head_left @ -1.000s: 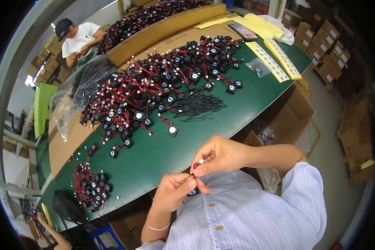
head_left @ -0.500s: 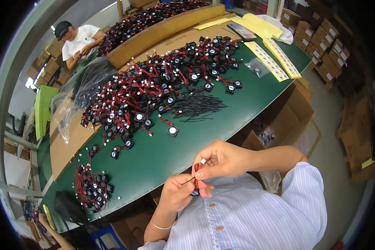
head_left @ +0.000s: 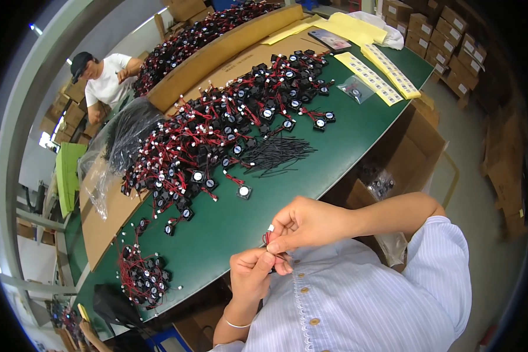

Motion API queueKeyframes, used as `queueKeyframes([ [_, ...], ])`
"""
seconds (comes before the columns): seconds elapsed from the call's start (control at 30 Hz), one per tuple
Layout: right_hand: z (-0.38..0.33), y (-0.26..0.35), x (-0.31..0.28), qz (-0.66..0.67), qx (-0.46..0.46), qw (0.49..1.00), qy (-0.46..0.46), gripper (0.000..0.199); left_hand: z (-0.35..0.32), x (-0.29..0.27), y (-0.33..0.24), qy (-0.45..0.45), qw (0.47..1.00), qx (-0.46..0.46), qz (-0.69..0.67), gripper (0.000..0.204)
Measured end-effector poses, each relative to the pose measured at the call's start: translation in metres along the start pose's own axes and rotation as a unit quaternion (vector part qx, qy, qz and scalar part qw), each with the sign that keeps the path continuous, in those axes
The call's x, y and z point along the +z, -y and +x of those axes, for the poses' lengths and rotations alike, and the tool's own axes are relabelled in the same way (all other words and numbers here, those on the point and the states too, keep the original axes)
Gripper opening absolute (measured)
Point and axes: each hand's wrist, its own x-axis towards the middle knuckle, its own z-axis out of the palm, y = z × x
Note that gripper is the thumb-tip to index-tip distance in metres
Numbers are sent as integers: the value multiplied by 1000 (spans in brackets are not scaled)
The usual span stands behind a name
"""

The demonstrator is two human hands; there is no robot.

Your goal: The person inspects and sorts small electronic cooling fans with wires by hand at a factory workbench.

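Note:
Both my hands meet just off the table's near edge, over my striped shirt. My right hand is closed on the folded red wires of a small black fan, and a white plug sticks up above its fingers. My left hand is pinched against the right fingertips at the wires; the twist tie in it is almost wholly covered by fingers. The fan's body is mostly hidden under the hands. Ahead on the table lies a bunch of thin black twist ties, with a single fan nearer me.
A large heap of wired fans spreads over the green table. A smaller pile sits at the near left. Label sheets and a phone lie far right. A co-worker is beyond the long divider.
My fingertips have come together over the wires, covering the tie that showed between them. The view has shifted slightly. The co-worker's hands have moved apart.

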Motion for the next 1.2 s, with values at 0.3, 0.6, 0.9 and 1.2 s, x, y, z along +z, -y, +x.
queueKeyframes([
  [0.3,-10,8,6,-163,-117,979,-35,14,-1,-3,11,-118,990,24,69,27],
  [0.6,-2,-3,6,-275,-131,945,-118,10,10,-13,12,-94,994,-29,44,18],
  [0.9,-7,15,-2,-594,-393,672,-201,30,11,-8,4,-107,989,-1,-107,19],
  [1.2,14,12,-6,-631,-508,568,-146,13,15,-10,3,-91,989,5,-112,22],
])
